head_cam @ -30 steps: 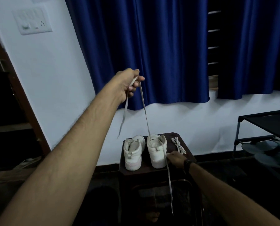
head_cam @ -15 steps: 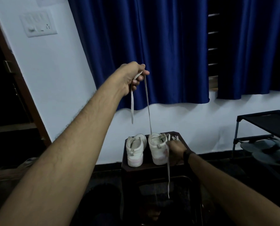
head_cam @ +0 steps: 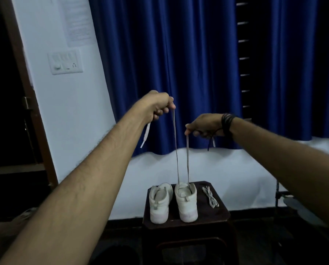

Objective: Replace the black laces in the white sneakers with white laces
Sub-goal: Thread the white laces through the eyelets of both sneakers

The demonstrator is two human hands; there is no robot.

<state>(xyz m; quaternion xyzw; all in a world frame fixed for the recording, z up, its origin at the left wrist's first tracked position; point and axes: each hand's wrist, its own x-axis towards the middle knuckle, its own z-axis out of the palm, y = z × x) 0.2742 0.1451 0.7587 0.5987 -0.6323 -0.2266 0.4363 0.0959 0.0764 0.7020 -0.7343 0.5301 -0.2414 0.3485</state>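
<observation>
So, both ends of a white lace (head_cam: 176, 150) are pulled up from the right sneaker (head_cam: 186, 202): left hand (head_cam: 156, 107) & right hand (head_cam: 204, 126) each pinch one. Left sneaker (head_cam: 160, 204) looks unlaced; spare lace (head_cam: 210, 197) lies near the stool's (head_cam: 223, 215) right edge. Abt halfway, I'd guess.

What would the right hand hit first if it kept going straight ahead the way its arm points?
Probably the taut lace it pinches, then the lace strand beside it held by the left hand. The right hand points leftward toward that hand, though depth is unclear.

Lace (head_cam: 186, 159) threading inside right sneaker (head_cam: 186, 203) hidden, rack (head_cam: 280, 194) apparently cut off at right edge
</observation>
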